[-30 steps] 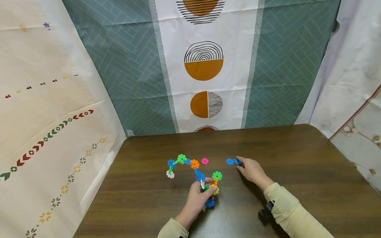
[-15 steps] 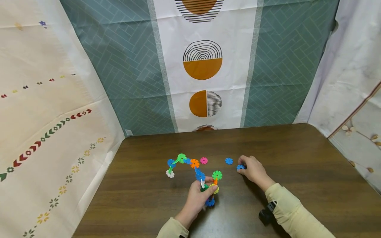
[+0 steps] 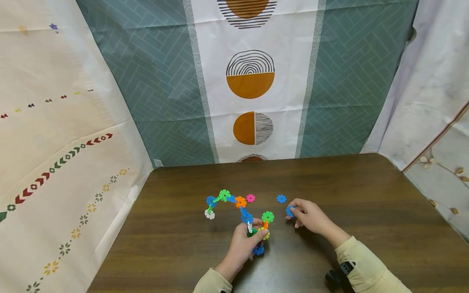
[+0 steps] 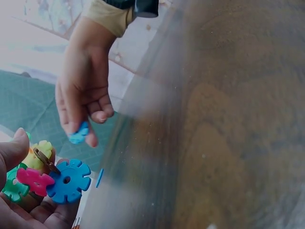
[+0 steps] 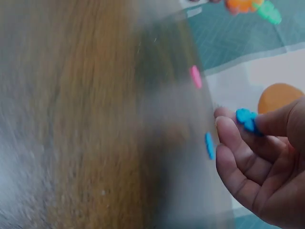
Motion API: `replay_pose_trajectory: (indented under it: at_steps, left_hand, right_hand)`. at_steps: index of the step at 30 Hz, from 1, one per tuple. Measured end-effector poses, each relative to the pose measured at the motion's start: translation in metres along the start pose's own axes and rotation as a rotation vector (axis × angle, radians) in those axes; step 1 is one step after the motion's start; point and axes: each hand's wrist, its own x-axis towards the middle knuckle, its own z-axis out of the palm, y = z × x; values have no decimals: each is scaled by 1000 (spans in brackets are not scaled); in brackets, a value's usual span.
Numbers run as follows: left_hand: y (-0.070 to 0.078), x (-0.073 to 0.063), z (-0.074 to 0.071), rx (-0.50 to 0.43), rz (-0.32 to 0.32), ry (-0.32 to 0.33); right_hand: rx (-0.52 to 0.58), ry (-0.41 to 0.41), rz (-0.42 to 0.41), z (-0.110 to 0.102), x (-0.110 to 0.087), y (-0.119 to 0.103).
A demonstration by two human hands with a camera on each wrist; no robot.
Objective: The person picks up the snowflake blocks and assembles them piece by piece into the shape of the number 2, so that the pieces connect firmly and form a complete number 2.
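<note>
My left hand (image 3: pixel 243 242) grips a chain of notched plastic discs near its front end. In the left wrist view a blue disc (image 4: pixel 69 181), a pink disc (image 4: pixel 34 181) and a yellow disc (image 4: pixel 39 155) show at the fingers. The chain runs up and left past an orange disc (image 3: pixel 240 202) and a green disc (image 3: pixel 224 195) to a white disc (image 3: pixel 209 214). Thumb and fingers of my right hand (image 3: pixel 311 216) pinch a single blue disc (image 5: pixel 246 119), held up to the right of the chain.
A loose pink disc (image 3: pixel 250 198) lies on the brown wooden table (image 3: pixel 176 252) behind the chain. Another loose blue disc (image 3: pixel 281 199) lies just beyond my right hand. Patterned cloths (image 3: pixel 168 81) hang at the back and sides.
My right hand has picked up one of the two adjacent blue discs, drawn it apart from the other and raised it. The left hand stays in place with the chain.
</note>
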Motion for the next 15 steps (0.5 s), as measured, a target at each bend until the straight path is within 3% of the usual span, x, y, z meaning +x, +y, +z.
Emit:
replay_pose_trajectory:
  at_steps: [8,15]
  left_hand:
    - [0,0,4,-5,-5,8]
    - [-1,-1,8,0,7,2]
  right_hand:
    - [106,9,-54,-1,-11,-28]
    - [71,65,-90,6,-16,-55]
